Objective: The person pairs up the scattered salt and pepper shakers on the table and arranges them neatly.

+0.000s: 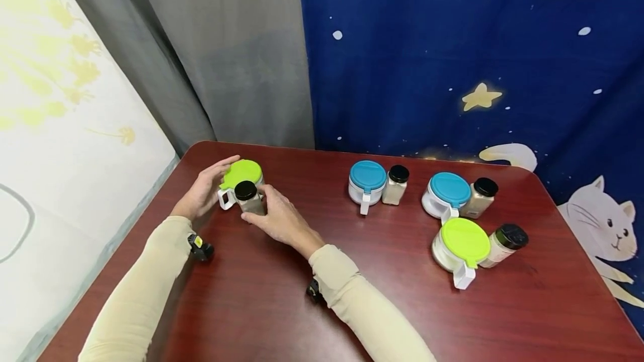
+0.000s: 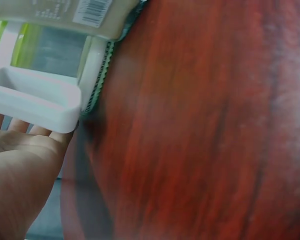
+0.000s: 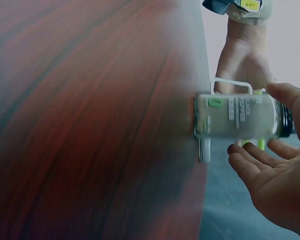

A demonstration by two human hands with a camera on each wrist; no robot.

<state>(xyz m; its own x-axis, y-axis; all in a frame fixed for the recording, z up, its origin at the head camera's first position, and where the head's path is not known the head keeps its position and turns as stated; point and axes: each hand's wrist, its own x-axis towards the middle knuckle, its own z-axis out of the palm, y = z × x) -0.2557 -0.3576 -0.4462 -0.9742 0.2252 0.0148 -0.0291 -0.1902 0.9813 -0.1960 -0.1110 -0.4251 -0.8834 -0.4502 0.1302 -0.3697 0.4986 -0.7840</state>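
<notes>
At the table's far left stands a white-handled pot with a lime-green lid (image 1: 243,171). My left hand (image 1: 203,189) lies along its left side, fingers stretched out; in the left wrist view they pass behind the white handle (image 2: 45,102). Upright in front of the pot is a black-capped glass seasoning jar (image 1: 250,201) with pale contents. My right hand (image 1: 282,218) is spread around this jar, thumb on the near side and fingers on the far right. In the right wrist view, a gap shows between the fingertips (image 3: 236,148) and the jar (image 3: 240,116).
A blue-lidded pot (image 1: 368,177) and a black-capped jar (image 1: 395,186) stand mid-table. Farther right are another blue-lidded pot (image 1: 448,191), a jar (image 1: 479,199), a green-lidded pot (image 1: 465,242) and a black-topped shaker (image 1: 503,246). Curtains (image 1: 402,71) hang behind the table (image 1: 352,295).
</notes>
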